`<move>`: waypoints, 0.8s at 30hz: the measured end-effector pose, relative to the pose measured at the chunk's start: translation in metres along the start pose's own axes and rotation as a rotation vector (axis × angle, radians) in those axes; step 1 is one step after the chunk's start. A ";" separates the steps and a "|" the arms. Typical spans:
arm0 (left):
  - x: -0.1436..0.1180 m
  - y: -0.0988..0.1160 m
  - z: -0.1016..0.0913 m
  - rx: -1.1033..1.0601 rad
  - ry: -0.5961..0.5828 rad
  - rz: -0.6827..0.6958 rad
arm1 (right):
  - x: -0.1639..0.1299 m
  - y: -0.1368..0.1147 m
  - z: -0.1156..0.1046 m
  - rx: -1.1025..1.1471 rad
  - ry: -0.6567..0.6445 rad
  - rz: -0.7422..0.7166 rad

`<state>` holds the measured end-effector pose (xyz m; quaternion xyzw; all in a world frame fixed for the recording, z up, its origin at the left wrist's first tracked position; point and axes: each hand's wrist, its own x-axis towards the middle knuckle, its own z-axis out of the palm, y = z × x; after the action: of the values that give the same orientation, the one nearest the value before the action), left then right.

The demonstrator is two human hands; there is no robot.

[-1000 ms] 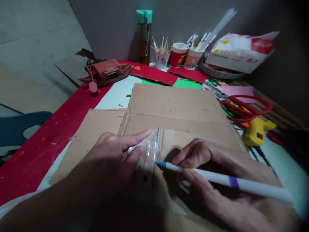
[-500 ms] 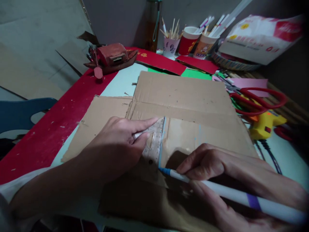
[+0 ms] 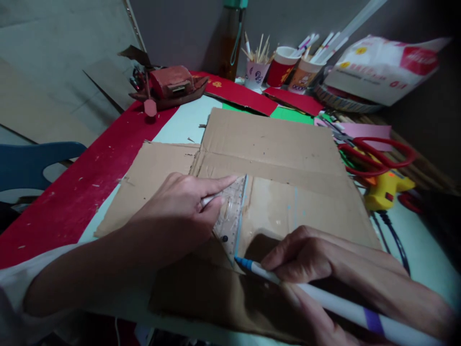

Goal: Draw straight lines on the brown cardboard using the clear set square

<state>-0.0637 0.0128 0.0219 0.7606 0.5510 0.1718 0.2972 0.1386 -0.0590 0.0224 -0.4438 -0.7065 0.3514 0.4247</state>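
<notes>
- Two hands work on a cardboard sheet (image 3: 273,144) that lies flat on the table (image 3: 180,126), near its front edge.
- Left hand (image 3: 176,216) presses a clear ruler (image 3: 230,216) down on the cardboard, forefinger stretched along the ruler's top edge, the other fingers curled over something thin and white that I cannot make out.
- Right hand (image 3: 324,269) grips a white pen (image 3: 324,300) between thumb and fingers, its blue tip touching the cardboard at the ruler's near corner.
- A pale blue line runs along the ruler's right edge; a second faint blue line stands further right on the sheet.
- Ruler: light, stiff and slick plastic, likely to skate on the cardboard unless pressed from above over its middle, fingers kept back from the drawing edge.
- Cardboard: light, fairly stiff, creased across the middle, so it probably bends at the fold; best held flat with a palm, or lifted by two edges.
- Pen: light and rigid, best gripped close to the tip for a steady line.
- Red scissors (image 3: 378,158) and a yellow glue gun (image 3: 387,190) lie to the right, well apart from the hands.
- Cups (image 3: 279,72) of pens and sticks, a bottle (image 3: 230,48) and a red model boat (image 3: 169,89) stand at the back.
</notes>
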 end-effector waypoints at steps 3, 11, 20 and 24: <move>0.000 0.000 0.001 -0.021 0.012 0.003 | -0.004 0.000 0.000 -0.012 -0.033 0.000; -0.001 -0.001 -0.001 -0.033 -0.023 -0.029 | -0.005 -0.005 0.000 -0.070 -0.040 0.011; 0.000 -0.001 -0.001 -0.032 -0.028 -0.004 | -0.014 0.009 0.004 0.048 -0.131 -0.047; 0.001 -0.004 -0.001 -0.046 -0.043 -0.001 | -0.005 0.002 -0.011 0.140 -0.101 -0.024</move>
<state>-0.0674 0.0149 0.0202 0.7568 0.5409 0.1678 0.3263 0.1507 -0.0612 0.0240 -0.3861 -0.7061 0.4169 0.4225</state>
